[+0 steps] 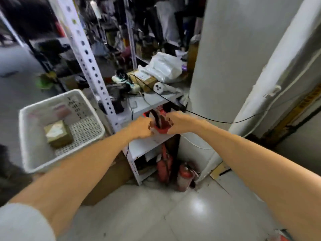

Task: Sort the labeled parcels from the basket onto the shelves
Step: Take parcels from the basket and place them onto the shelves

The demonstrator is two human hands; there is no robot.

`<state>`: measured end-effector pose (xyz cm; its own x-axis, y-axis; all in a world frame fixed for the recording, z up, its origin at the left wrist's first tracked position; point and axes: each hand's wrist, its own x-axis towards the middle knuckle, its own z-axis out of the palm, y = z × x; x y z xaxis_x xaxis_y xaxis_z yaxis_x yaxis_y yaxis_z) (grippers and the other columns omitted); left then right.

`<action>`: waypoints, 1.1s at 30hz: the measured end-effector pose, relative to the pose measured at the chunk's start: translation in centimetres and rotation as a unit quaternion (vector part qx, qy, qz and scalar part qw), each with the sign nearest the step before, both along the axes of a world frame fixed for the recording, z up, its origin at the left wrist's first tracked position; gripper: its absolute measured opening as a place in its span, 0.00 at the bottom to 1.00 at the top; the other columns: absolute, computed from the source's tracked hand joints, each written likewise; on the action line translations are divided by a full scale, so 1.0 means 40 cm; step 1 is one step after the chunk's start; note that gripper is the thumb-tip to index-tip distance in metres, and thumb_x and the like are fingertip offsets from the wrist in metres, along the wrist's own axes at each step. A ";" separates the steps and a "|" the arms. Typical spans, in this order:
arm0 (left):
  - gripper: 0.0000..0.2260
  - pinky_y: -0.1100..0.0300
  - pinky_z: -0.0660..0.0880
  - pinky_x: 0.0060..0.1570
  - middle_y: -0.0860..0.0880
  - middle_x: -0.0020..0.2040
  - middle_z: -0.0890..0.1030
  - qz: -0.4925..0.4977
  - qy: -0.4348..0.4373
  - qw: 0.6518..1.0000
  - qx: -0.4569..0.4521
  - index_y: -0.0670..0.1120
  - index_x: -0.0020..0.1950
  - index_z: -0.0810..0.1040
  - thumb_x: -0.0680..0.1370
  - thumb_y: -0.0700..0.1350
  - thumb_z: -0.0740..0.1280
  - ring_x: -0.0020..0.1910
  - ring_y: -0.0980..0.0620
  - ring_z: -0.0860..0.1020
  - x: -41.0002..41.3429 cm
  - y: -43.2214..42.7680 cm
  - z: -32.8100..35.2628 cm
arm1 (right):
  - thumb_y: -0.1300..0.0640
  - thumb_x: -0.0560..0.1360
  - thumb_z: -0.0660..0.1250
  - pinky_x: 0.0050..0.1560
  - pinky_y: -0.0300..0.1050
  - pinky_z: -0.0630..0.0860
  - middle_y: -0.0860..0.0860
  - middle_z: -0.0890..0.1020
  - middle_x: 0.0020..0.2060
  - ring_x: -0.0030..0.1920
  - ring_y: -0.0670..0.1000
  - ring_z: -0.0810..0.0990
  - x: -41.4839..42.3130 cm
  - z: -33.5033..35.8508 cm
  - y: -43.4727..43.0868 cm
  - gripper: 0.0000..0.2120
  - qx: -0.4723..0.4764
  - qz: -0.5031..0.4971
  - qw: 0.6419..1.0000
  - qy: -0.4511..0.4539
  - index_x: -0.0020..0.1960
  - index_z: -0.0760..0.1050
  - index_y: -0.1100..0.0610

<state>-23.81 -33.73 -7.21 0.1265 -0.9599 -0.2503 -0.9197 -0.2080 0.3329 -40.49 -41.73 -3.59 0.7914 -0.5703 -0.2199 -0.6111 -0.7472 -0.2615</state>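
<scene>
**Red parcel held at mid shelf, centre frame**

- Floor (173,214): pale glossy tiles, lower frame.
- Left hand (141,126): centre frame, fingers curled onto the left edge of the red parcel (161,130).
- Right hand (178,123): clasps the parcel's right edge.
- Red parcel: between both hands, with a black band across it. It sits at the front of the white shelf (144,146); motion blur hides its label.
- Fire extinguishers (185,176): two red ones, standing on the floor beneath the shelf.
- Basket (33,145): white and perforated, left of frame, just beside the shelving upright (90,58).
- Brown parcel (58,133): one cardboard box with a pale label, lying on the basket floor.
- Black cable (217,120): runs from the shelf off to the right.
- White plastic bag (163,68): on the upper board, above centre, resting among cardboard packages.
</scene>
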 end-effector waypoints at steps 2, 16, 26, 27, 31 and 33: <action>0.17 0.56 0.71 0.42 0.45 0.51 0.77 0.035 -0.010 0.999 0.004 0.42 0.60 0.74 0.75 0.48 0.70 0.46 0.47 0.75 0.094 0.126 0.005 | 0.55 0.72 0.70 0.41 0.45 0.67 0.57 0.76 0.47 0.52 0.60 0.77 0.104 0.001 0.068 0.13 0.007 0.049 0.999 0.004 0.52 0.73 0.61; 0.18 0.50 0.77 0.51 0.46 0.55 0.79 0.240 -0.021 0.970 0.033 0.46 0.58 0.74 0.72 0.51 0.72 0.51 0.46 0.78 0.540 0.750 -0.033 | 0.56 0.72 0.70 0.58 0.59 0.75 0.61 0.76 0.58 0.58 0.61 0.75 0.689 -0.067 0.585 0.23 0.032 0.215 0.976 0.026 0.63 0.69 0.63; 0.18 0.53 0.77 0.50 0.48 0.56 0.79 0.287 0.012 0.957 0.033 0.46 0.60 0.74 0.72 0.48 0.71 0.51 0.48 0.78 0.829 0.754 -0.086 | 0.54 0.72 0.71 0.59 0.54 0.75 0.56 0.76 0.61 0.59 0.57 0.75 1.043 -0.139 0.544 0.25 0.027 0.261 0.961 0.082 0.65 0.69 0.60; 0.18 0.54 0.76 0.49 0.48 0.56 0.79 0.292 0.013 0.956 0.038 0.46 0.61 0.73 0.72 0.48 0.71 0.52 0.47 0.78 0.872 0.743 -0.093 | 0.54 0.72 0.71 0.59 0.55 0.75 0.57 0.75 0.61 0.59 0.58 0.75 1.089 -0.147 0.524 0.25 0.027 0.264 0.960 0.092 0.65 0.69 0.60; 0.18 0.56 0.74 0.46 0.45 0.56 0.79 0.323 0.020 0.946 0.033 0.43 0.61 0.74 0.74 0.46 0.70 0.53 0.45 0.78 1.067 0.679 -0.113 | 0.53 0.71 0.71 0.57 0.54 0.76 0.57 0.77 0.59 0.57 0.57 0.76 1.308 -0.190 0.430 0.24 0.026 0.270 0.956 0.110 0.63 0.71 0.61; 0.17 0.60 0.70 0.43 0.44 0.56 0.80 0.337 0.032 0.940 0.031 0.42 0.62 0.73 0.74 0.45 0.69 0.53 0.45 0.78 1.158 0.638 -0.118 | 0.53 0.71 0.71 0.56 0.52 0.76 0.56 0.77 0.59 0.57 0.56 0.76 1.421 -0.205 0.383 0.24 0.034 0.274 0.955 0.106 0.64 0.70 0.60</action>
<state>22.52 -8.22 -11.95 0.6844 -0.6499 -0.3305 -0.5504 -0.7578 0.3504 16.34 -26.43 -11.78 0.9004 -0.0624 -0.4305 -0.1782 -0.9557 -0.2342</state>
